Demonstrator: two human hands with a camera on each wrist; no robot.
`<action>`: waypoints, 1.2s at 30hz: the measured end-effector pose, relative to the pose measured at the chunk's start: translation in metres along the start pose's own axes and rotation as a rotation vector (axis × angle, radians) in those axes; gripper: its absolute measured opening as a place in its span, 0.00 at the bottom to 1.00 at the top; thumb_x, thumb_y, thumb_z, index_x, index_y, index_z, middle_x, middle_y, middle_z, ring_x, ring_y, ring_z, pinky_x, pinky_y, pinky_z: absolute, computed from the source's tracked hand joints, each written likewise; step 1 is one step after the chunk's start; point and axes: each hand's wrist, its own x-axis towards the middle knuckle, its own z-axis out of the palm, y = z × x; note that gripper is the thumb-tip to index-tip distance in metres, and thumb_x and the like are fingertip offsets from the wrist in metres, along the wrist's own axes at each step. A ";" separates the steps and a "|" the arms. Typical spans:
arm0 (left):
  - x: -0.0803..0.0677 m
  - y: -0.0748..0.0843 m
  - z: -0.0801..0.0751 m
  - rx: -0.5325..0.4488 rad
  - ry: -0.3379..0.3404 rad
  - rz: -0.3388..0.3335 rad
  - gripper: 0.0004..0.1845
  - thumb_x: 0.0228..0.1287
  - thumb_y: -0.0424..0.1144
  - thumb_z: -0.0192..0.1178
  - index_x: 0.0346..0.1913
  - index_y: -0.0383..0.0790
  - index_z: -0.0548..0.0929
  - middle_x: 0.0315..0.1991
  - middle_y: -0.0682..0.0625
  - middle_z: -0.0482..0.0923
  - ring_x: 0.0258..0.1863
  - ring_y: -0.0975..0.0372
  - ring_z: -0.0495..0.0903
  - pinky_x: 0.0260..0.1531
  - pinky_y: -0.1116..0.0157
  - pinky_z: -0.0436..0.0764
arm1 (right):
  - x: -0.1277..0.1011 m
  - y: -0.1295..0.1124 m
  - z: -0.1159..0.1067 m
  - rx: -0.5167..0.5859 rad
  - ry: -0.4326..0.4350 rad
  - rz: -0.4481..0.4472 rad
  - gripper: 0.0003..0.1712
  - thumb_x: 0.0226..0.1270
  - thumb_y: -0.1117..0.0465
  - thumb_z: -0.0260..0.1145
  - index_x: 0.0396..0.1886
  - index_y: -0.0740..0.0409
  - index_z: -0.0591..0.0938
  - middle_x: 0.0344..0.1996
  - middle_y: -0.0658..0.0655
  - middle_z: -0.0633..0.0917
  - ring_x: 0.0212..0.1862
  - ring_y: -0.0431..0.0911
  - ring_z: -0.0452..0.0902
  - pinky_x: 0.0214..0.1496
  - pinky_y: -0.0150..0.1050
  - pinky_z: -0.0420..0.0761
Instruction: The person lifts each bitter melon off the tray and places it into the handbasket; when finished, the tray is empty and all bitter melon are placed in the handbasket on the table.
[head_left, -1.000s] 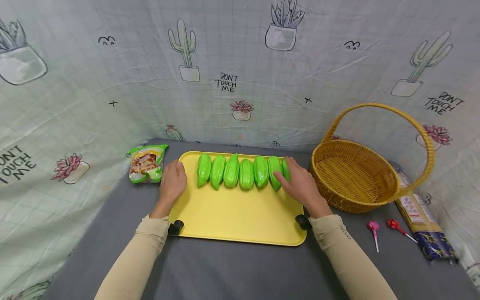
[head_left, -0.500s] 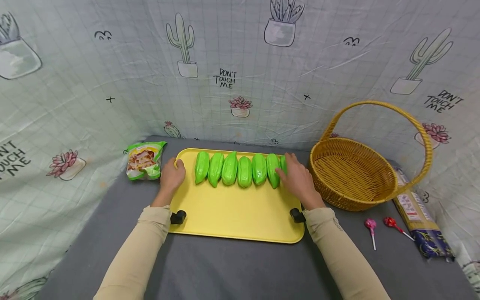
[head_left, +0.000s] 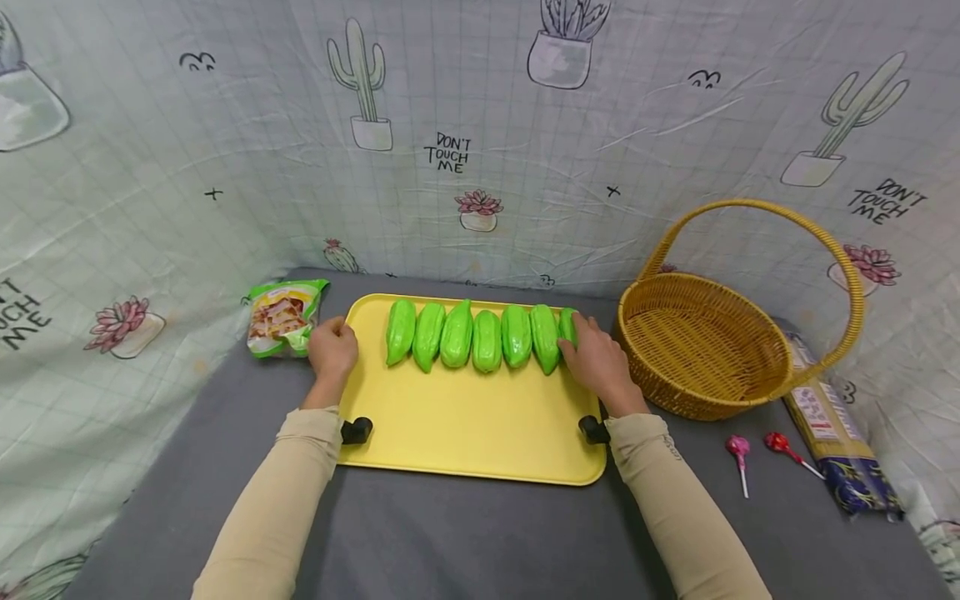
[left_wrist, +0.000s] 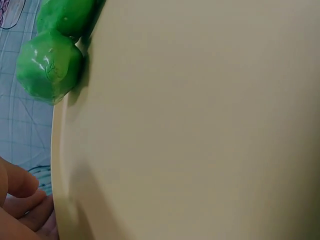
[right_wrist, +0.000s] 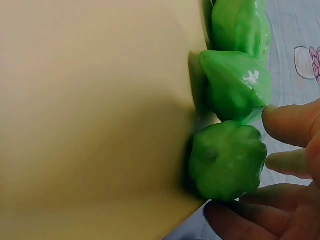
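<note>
A yellow tray (head_left: 465,425) lies on the grey table, with several glossy green ribbed vegetables (head_left: 487,342) in a row along its far side. My left hand (head_left: 333,346) is just off the tray's left edge, beside a green snack bag (head_left: 285,319). In the left wrist view its loosely bent fingers (left_wrist: 22,182) hold nothing. At the row's right end, my right hand (head_left: 597,362) curls round the last green vegetable (right_wrist: 227,160). The right wrist view has the thumb near the neighbouring vegetable (right_wrist: 237,85) and other fingers beside and under the end one.
To the right stands a wicker basket (head_left: 705,342) with a tall handle. Nearby lie a pink lollipop (head_left: 738,450), a red lollipop (head_left: 780,443) and a long pasta-like packet (head_left: 832,425). Black wrist mounts (head_left: 357,430) show above the tray. Patterned cloth hangs behind.
My left hand has drawn slightly left, off the tray's edge, towards the snack bag. The right hand stays at the end vegetable. The head view has shifted a little.
</note>
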 end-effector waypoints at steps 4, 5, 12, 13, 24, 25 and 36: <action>0.002 0.000 0.003 0.000 0.026 -0.012 0.24 0.73 0.29 0.46 0.69 0.32 0.76 0.69 0.34 0.74 0.70 0.41 0.72 0.70 0.46 0.73 | 0.000 0.003 0.001 -0.002 0.000 0.001 0.36 0.81 0.52 0.54 0.81 0.59 0.59 0.75 0.74 0.64 0.63 0.71 0.76 0.60 0.66 0.79; 0.002 -0.001 0.003 0.009 0.030 -0.010 0.25 0.71 0.28 0.46 0.69 0.32 0.77 0.68 0.34 0.75 0.70 0.41 0.72 0.70 0.46 0.73 | -0.001 0.004 0.001 -0.002 0.002 0.006 0.36 0.81 0.52 0.54 0.81 0.59 0.59 0.75 0.74 0.65 0.61 0.71 0.78 0.58 0.66 0.80; 0.006 -0.009 -0.008 0.052 0.049 -0.021 0.26 0.70 0.26 0.44 0.67 0.33 0.79 0.64 0.33 0.79 0.65 0.40 0.76 0.66 0.45 0.76 | 0.003 -0.005 0.006 0.026 0.061 -0.014 0.34 0.79 0.52 0.57 0.79 0.58 0.64 0.73 0.73 0.69 0.33 0.64 0.85 0.32 0.54 0.82; 0.007 -0.009 -0.010 0.054 0.055 -0.025 0.26 0.69 0.26 0.43 0.66 0.33 0.80 0.64 0.33 0.79 0.64 0.40 0.76 0.66 0.45 0.76 | 0.004 -0.006 0.007 0.029 0.073 -0.022 0.34 0.79 0.52 0.58 0.79 0.58 0.64 0.73 0.73 0.69 0.27 0.61 0.83 0.26 0.50 0.79; 0.008 -0.011 -0.012 0.043 0.040 -0.037 0.26 0.70 0.25 0.42 0.67 0.35 0.79 0.65 0.35 0.78 0.66 0.40 0.74 0.68 0.46 0.74 | -0.002 -0.013 -0.002 0.019 0.198 -0.079 0.33 0.78 0.55 0.59 0.77 0.60 0.67 0.69 0.75 0.73 0.17 0.57 0.77 0.18 0.43 0.69; 0.008 -0.011 -0.011 0.041 0.042 -0.036 0.26 0.70 0.25 0.42 0.66 0.34 0.80 0.65 0.35 0.79 0.66 0.40 0.75 0.68 0.46 0.75 | -0.003 -0.014 -0.004 0.019 0.197 -0.079 0.33 0.78 0.55 0.59 0.78 0.60 0.67 0.70 0.75 0.72 0.15 0.55 0.75 0.17 0.42 0.68; 0.006 -0.008 0.003 0.035 0.059 -0.028 0.25 0.68 0.24 0.45 0.64 0.34 0.81 0.63 0.34 0.80 0.66 0.41 0.76 0.68 0.47 0.75 | -0.020 -0.016 -0.029 0.072 0.232 -0.108 0.35 0.78 0.54 0.59 0.79 0.60 0.65 0.72 0.74 0.69 0.08 0.47 0.65 0.16 0.38 0.66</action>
